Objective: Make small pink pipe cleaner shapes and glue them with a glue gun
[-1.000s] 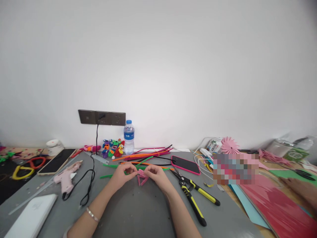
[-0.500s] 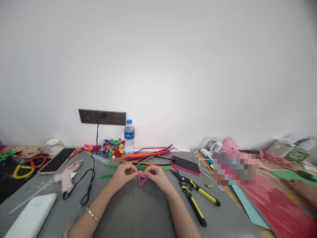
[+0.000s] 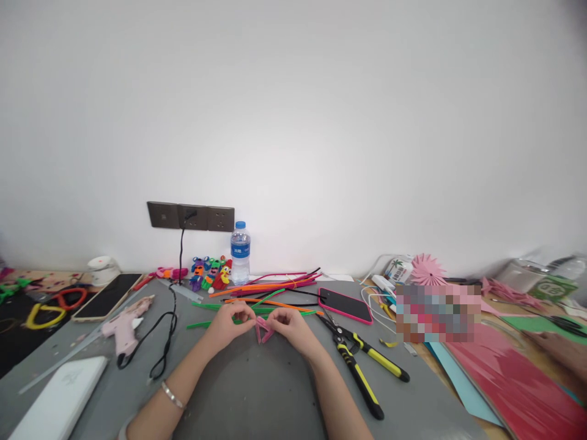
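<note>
Barely any shift since second ago: hands same pose, view nudged sideways. Left hand (image 3: 232, 324) and right hand (image 3: 290, 325) pinching fuzzy pink chenille piece (image 3: 265, 333) between them, thumbs closed to fingertips, piece bent angular, over grey tabletop (image 3: 247, 394). Just behind, green chenille stems (image 3: 198, 326) crowd in, partly hidden by left hand; orange stems (image 3: 257, 289) beyond. Right side: glossy pink-cased phone (image 3: 346, 305), black-and-yellow pliers (image 3: 362, 382), handles splayed. Left: pale-pink glue gun (image 3: 123, 333), looped black cord (image 3: 173, 304). Farther back, clear plastic bottle (image 3: 241, 252) upright.
</note>
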Action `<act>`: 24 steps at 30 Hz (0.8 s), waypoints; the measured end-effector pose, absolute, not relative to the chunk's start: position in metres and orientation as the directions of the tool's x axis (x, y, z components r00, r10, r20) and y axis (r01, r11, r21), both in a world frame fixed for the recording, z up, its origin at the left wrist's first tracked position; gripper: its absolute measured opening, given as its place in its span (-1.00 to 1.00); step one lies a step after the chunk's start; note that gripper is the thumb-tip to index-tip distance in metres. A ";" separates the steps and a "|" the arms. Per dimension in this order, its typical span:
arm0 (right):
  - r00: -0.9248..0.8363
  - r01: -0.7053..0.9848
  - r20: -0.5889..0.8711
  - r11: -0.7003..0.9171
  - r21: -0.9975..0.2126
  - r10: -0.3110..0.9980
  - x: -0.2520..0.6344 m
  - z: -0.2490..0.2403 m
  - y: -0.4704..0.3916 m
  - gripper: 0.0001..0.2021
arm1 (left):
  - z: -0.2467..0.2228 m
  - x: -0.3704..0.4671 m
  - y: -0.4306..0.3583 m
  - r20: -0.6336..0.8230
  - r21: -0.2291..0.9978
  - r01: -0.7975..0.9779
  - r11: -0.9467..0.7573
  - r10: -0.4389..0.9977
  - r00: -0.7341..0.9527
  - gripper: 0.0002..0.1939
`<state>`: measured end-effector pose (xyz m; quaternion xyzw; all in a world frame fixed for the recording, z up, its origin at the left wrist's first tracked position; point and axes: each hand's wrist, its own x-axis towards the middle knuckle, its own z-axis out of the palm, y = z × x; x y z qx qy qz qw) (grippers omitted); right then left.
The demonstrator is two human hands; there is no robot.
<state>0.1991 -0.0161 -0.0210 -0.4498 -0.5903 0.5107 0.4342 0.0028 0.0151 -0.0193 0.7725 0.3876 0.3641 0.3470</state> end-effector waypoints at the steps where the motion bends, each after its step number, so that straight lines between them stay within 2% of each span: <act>1: -0.218 0.093 0.052 0.073 -0.993 0.974 0.199 -0.021 -0.016 -0.77 | -0.019 0.003 0.015 0.292 0.819 0.347 -0.457 0.852 0.435 -0.89; 24: -0.236 0.117 0.063 0.093 -0.989 0.970 0.200 -0.024 -0.015 -0.80 | -0.025 0.002 0.017 0.337 0.787 0.357 -0.503 0.836 0.434 -0.89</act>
